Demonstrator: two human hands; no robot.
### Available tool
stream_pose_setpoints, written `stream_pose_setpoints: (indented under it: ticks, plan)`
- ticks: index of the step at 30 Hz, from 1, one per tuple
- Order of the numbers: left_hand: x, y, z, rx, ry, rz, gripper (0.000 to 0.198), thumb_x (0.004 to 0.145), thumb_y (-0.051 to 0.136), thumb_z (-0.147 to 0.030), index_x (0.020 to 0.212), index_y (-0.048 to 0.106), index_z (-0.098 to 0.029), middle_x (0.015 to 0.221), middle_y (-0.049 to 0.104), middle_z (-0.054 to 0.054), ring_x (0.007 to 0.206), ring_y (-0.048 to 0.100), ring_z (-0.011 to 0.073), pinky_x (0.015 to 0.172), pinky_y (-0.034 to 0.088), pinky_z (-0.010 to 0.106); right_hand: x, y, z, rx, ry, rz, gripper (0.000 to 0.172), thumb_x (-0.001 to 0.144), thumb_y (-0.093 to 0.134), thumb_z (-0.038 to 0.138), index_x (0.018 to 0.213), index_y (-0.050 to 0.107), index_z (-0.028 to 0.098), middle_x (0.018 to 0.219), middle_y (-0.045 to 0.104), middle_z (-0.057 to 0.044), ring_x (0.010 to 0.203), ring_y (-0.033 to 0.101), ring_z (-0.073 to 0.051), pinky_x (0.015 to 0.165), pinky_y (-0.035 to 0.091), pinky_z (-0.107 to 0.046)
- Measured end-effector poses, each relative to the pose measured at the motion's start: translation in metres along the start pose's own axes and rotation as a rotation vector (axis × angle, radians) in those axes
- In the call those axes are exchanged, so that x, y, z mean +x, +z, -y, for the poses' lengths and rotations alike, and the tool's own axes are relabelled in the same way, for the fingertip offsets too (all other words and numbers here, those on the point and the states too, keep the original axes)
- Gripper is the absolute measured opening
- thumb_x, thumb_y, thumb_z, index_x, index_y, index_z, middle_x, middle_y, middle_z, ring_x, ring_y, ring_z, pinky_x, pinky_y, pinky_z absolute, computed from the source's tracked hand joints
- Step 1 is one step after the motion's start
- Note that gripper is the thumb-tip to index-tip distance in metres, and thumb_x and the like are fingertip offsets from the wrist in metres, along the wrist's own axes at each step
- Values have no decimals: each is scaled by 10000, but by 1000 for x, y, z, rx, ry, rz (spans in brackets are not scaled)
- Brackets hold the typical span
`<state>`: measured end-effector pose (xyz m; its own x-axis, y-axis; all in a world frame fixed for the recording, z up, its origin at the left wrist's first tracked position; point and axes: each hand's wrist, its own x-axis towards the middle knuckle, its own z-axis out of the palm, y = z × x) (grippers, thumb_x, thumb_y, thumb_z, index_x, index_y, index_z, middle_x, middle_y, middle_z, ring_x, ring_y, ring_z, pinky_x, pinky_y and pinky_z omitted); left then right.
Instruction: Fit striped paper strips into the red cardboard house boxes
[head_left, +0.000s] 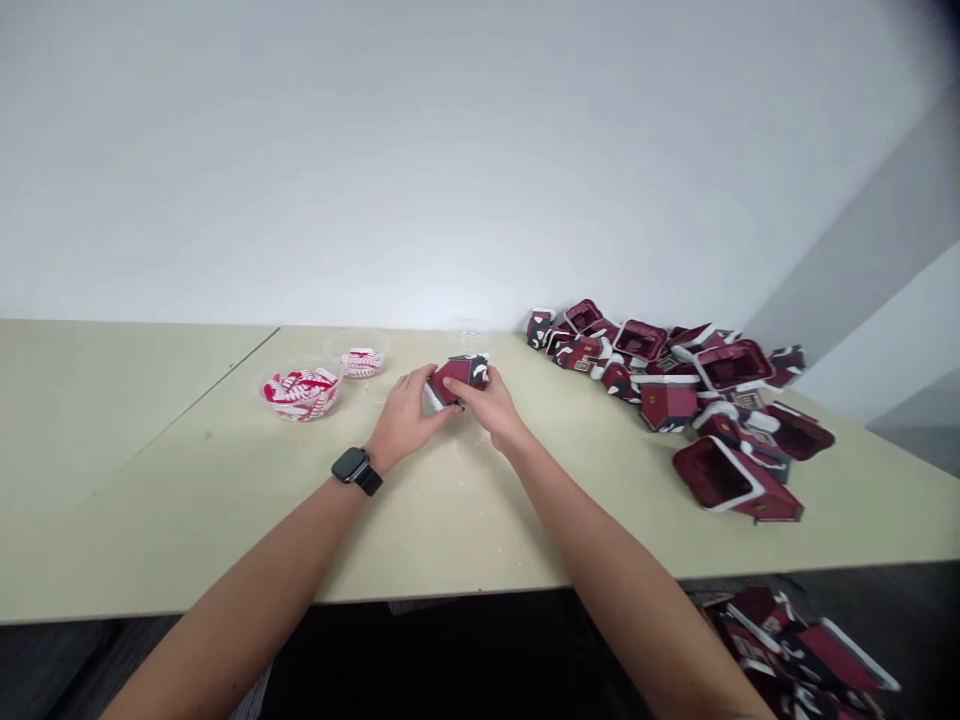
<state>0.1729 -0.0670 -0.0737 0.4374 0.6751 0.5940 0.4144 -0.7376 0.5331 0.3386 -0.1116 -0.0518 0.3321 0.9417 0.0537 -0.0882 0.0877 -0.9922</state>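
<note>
Between both hands, over the middle of the table, is a small dark-red house-shaped piece [456, 378] with a black and white patterned end and a white rim. My left hand [407, 412], with a black watch on its wrist, grips the piece from the left. On the other side my right hand [491, 405] holds it, the thumb lying across its red face. To the left stands a clear bowl [301, 391] of red and white printed pieces. Behind it is a second clear bowl [363, 362] with a few similar pieces inside.
A heap of dark-red house-shaped pieces [667, 402] covers the table's right side, several showing hollow openings. More such pieces [799, 650] lie in a container below the front edge at right. A clear round dish [469, 335] stands behind my hands, near the wall [420, 160].
</note>
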Motion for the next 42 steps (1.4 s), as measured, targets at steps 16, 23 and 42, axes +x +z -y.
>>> stream_pose_setpoints:
  ticks: [16,23,42]
  plan:
    - [5,-8,16,-907,-554,230,501,810,815,-546,1128,778,-160,1259,760,136,1141,695,292,1018,532,428,-2,-30,-2,159,170,312,461,790,879,451,1174,720,252,1248,769,-68,1135,716,-254,934,572,-378]
    - [5,-13,19,-781,-475,244,568,885,700,-637,1220,734,-179,1281,748,133,1126,707,278,960,556,405,-3,-24,-6,175,140,221,423,756,902,408,1117,756,245,1184,789,-52,1053,733,-244,880,574,-354]
    - [5,-140,91,783,-567,101,326,850,587,-298,1067,823,-239,1185,770,180,1217,587,443,1030,400,649,-3,-23,-3,217,166,124,371,802,846,392,1121,739,235,1159,800,-50,1078,732,-238,854,571,-325]
